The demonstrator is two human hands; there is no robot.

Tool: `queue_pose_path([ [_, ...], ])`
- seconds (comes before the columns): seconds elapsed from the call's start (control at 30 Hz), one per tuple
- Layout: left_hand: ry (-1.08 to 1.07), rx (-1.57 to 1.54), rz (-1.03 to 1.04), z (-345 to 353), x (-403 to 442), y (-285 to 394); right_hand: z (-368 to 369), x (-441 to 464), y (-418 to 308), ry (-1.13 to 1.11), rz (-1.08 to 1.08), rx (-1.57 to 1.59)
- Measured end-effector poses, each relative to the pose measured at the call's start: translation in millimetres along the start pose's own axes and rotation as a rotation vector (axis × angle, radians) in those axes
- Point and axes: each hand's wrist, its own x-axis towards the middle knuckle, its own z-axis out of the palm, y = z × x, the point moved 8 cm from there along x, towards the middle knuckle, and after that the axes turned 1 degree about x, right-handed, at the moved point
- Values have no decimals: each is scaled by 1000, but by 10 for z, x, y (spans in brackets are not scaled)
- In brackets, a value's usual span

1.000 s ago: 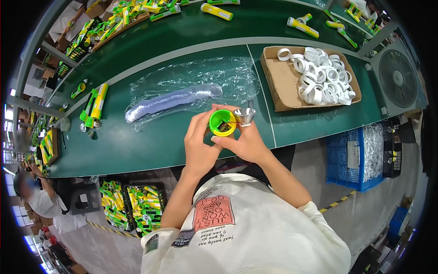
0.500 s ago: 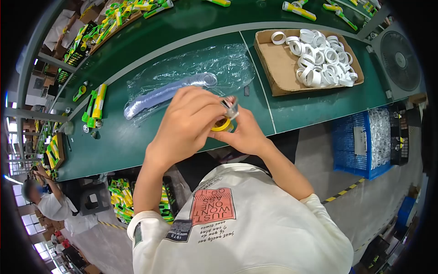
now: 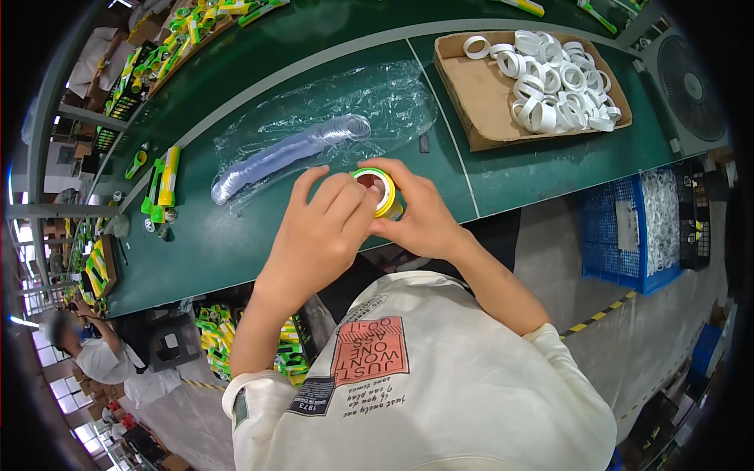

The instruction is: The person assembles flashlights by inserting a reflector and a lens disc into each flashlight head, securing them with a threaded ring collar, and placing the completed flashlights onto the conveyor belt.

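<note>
A yellow-and-green flashlight head (image 3: 386, 206) with a white ring inside its open end is in my right hand (image 3: 422, 210), whose fingers and thumb wrap round its side. The open end faces up toward me. My left hand (image 3: 326, 228) is against its left side, fingers bent and some tips at or just inside the opening. Whatever those fingertips hold is hidden. Beyond my hands, a curved stack of clear round discs (image 3: 290, 153) lies on a clear plastic bag (image 3: 393, 94).
A cardboard tray (image 3: 483, 118) of white rings stands at the back right, near a fan (image 3: 691, 90). Flashlights (image 3: 168, 179) lie on the green table's left. A blue crate (image 3: 609, 224) is on the floor at right. Another person (image 3: 102, 353) is at far left.
A clear, shiny piece at my fingertips is no longer visible. The flashlight head now shows its open end with the white ring. My left hand has shifted slightly lower beside it.
</note>
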Motion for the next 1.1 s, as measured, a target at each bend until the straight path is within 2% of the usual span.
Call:
queue_pose_path([
  [0.07, -18, 132, -24, 47, -35, 41, 4, -8, 14, 2, -11, -3],
  [0.2, -4, 116, -44, 51, -51, 42, 18, -15, 50, -11, 5, -14],
  [0.3, 24, 77, -68, 48, -40, 49, -36, -19, -59, 179, -133, 74],
  [0.4, 96, 19, -79, 57, -63, 29, -39, -73, -324, 139, -524, -310],
  [0.6, 325, -186, -45, -50, -225, -77, 68, -198, -310, 150, -685, -421],
  [0.63, 321, -242, -62, -66, -214, -102, 70, -211, -303, 144, -684, -430],
  [0.73, 410, -796, -188, -23, -277, -566, 59, -223, -266, 125, -688, -452],
  [0.8, 370, -646, -488, 210, -136, -970, 55, -228, -252, 114, -695, -441],
  [0.87, 160, -154, -263, 566, 266, -984, 57, -238, -246, 110, -696, -432],
  [0.97, -64, 247, -36, 1341, 273, -1009, 51, -220, -236, 117, -701, -422],
  [1.1, -85, 372, 79, 1520, 164, -988, 55, -247, -217, 142, -693, -410],
])
